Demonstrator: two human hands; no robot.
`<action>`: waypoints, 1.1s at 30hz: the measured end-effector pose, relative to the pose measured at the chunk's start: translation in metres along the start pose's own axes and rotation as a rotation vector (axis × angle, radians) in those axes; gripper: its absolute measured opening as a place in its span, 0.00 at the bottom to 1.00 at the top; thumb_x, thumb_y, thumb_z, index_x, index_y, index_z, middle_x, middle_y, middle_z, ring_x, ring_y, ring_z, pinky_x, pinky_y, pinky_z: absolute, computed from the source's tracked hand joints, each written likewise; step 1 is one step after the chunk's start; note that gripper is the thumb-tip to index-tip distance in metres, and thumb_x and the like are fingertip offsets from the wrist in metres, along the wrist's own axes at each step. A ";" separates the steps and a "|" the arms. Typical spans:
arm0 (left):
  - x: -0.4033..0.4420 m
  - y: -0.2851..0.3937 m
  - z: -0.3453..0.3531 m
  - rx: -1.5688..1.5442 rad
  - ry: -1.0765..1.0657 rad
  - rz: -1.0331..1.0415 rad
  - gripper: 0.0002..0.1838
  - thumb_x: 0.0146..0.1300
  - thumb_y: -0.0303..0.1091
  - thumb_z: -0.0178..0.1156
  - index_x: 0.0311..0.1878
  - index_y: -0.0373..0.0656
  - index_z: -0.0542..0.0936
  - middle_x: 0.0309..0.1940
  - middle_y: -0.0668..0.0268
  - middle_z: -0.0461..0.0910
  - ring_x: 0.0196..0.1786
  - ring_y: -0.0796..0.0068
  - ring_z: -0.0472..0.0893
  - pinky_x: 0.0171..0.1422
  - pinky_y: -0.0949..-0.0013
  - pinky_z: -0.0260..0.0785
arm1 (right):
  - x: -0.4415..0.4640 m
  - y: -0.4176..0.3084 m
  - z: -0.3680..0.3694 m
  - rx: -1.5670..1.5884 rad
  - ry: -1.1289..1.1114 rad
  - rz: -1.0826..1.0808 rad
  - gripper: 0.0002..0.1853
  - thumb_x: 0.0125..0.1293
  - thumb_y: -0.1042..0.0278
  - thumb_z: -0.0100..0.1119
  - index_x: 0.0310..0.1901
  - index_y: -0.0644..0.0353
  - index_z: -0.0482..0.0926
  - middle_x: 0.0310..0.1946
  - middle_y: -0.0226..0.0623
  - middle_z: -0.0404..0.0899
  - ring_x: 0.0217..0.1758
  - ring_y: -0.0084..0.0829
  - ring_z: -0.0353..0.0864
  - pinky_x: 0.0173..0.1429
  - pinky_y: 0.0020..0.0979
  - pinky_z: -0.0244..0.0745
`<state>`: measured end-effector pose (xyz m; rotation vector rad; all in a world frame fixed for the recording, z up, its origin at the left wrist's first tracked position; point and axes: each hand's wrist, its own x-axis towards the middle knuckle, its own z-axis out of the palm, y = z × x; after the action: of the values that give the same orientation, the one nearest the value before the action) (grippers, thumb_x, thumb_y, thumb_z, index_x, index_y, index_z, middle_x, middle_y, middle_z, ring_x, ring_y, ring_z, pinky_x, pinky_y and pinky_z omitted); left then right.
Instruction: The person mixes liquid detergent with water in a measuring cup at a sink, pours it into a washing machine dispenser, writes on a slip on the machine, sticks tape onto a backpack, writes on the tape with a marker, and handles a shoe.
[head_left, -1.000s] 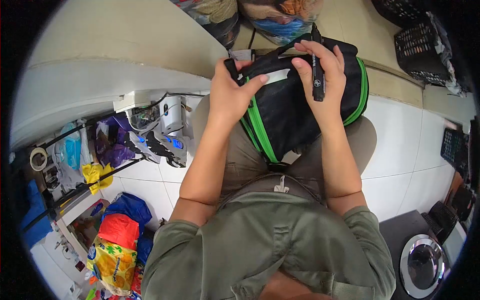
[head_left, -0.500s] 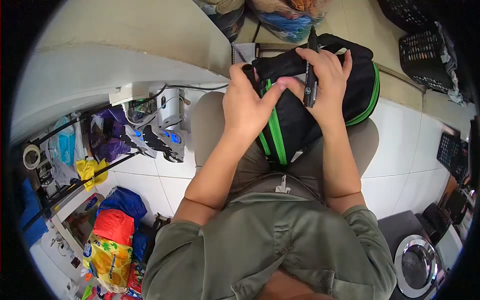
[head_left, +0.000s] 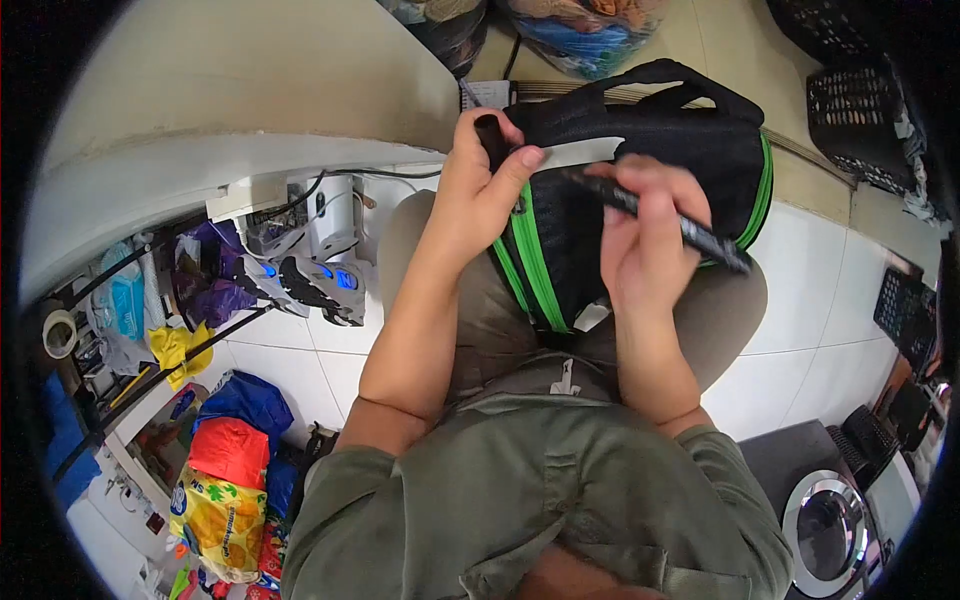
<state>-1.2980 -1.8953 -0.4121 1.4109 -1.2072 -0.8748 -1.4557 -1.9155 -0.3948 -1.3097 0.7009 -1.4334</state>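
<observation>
A black marker [head_left: 715, 243] is gripped in my right hand [head_left: 645, 245], slanted, its uncapped tip pointing left toward a white strip [head_left: 585, 152]. The fingers are slightly blurred. My left hand [head_left: 470, 190] is closed around the dark marker cap [head_left: 489, 135]. Its thumb presses at the left end of the strip, which stretches across the bag top. Beneath both hands, a black bag [head_left: 580, 230] with green zippers and a carry handle [head_left: 690, 75] rests on my lap.
A spiral notepad [head_left: 487, 94] lies behind the bag, near filled plastic bags [head_left: 585, 35]. At left are a rack with grey shoes [head_left: 320, 288] and colourful packs [head_left: 218, 520]. Black baskets [head_left: 855, 115] stand at right, with a round silver-rimmed object [head_left: 828, 530] lower down.
My right hand has turned the marker from upright to slanted, tip toward the strip. The white strip now shows stretched over the bag. The bag's handle has risen into fuller view.
</observation>
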 end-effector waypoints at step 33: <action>0.010 -0.005 0.001 -0.441 0.089 -0.289 0.13 0.64 0.41 0.56 0.42 0.44 0.67 0.31 0.74 0.66 0.34 0.85 0.63 0.38 0.80 0.58 | 0.001 0.037 0.030 -0.490 -0.084 -0.385 0.11 0.50 0.79 0.62 0.34 0.63 0.70 0.27 0.43 0.73 0.31 0.40 0.77 0.37 0.35 0.75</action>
<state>-1.2955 -1.9059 -0.4166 1.2584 -0.6941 -1.1823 -1.4166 -1.9217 -0.4205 -1.9579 0.8045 -1.5513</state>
